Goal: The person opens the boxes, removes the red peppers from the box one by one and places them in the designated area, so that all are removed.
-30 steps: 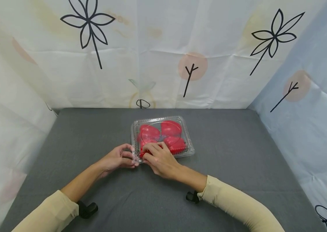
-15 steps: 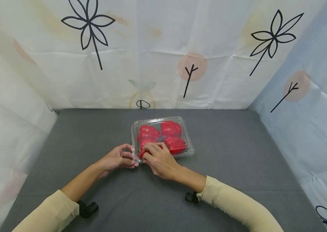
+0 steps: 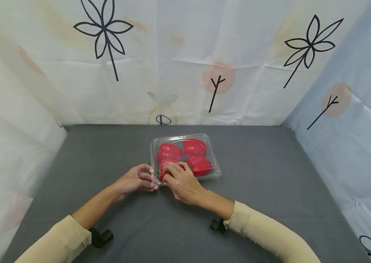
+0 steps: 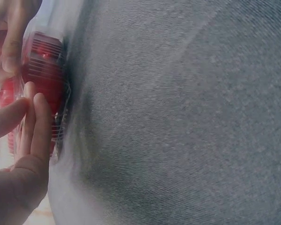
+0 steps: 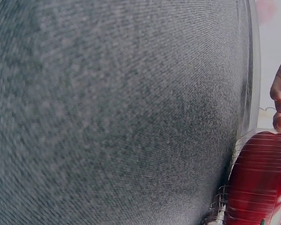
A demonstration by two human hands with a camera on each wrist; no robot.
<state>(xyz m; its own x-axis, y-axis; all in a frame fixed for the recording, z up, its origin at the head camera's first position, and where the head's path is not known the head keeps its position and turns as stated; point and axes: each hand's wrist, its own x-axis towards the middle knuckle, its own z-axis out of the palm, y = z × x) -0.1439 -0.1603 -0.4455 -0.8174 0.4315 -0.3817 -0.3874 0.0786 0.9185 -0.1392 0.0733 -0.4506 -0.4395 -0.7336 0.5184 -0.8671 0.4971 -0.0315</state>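
Staying put: left hand (image 3: 136,179) pinched box (image 3: 217,172) at 8 o'clock; right hand (image 3: 184,186) touched 7 o'clock, pinch unclear; likely stalled.

On the grey cloth-covered desk (image 3: 254,175), before the white printed fabric backdrop (image 3: 178,44), lies a clear rectangular plastic box (image 3: 178,137) with rounded red objects (image 3: 194,148) inside; the left hand (image 3: 136,179) is at its near left corner, the right hand (image 3: 183,185) at its near side.

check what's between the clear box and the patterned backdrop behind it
Just bare grey tabletop between clear box and backdrop, as the head view shows.
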